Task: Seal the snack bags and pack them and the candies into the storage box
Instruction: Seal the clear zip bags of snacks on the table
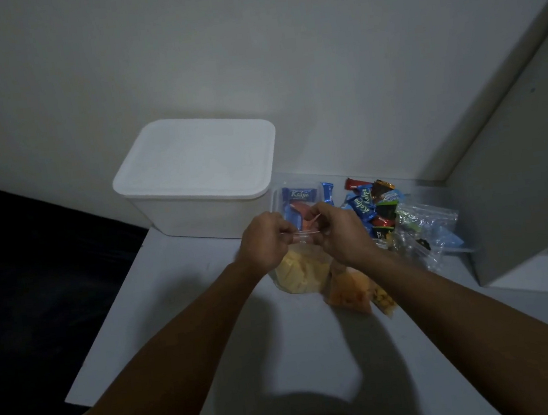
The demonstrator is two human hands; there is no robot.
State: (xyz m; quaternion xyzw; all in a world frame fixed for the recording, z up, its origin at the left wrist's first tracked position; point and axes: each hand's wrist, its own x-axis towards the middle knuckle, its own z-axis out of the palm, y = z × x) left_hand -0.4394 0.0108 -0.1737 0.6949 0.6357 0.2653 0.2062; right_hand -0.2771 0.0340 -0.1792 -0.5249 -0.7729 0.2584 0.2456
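Observation:
My left hand (pixel 263 243) and my right hand (pixel 338 234) both pinch the clear top edge of a snack bag of pale yellow chips (pixel 299 273), held upright above the white table (pixel 248 348). Two more snack bags, one orange (pixel 348 289) and one with yellow pieces (pixel 383 297), lie under my right wrist. The white storage box (pixel 200 178) stands behind my hands with its lid on. Wrapped candies (pixel 369 206) lie in a pile to the right of the box. A clear tray with blue-wrapped candies (pixel 298 195) sits just beyond my fingers.
Empty clear zip bags (pixel 430 229) lie crumpled at the right, against a grey panel (pixel 521 177). The wall rises right behind the box. The table's left edge drops to a dark floor (pixel 32 271).

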